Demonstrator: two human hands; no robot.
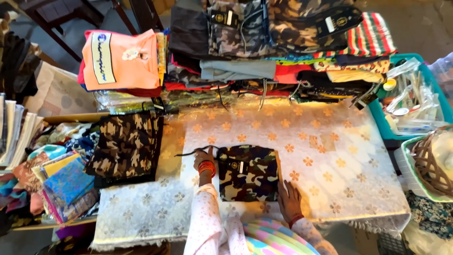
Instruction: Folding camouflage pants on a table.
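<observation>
A folded camouflage garment with a small tag lies on a white lace tablecloth with orange flowers. My left hand, with red bangles on the wrist, rests at the garment's upper left corner and touches a dark drawstring trailing left. My right hand lies flat with fingers spread at the garment's lower right corner. Neither hand lifts anything.
Another camouflage garment lies to the left. Stacks of folded clothes line the back, with a pink shirt pile. Folded fabrics crowd the left. A teal tray and a basket stand at right.
</observation>
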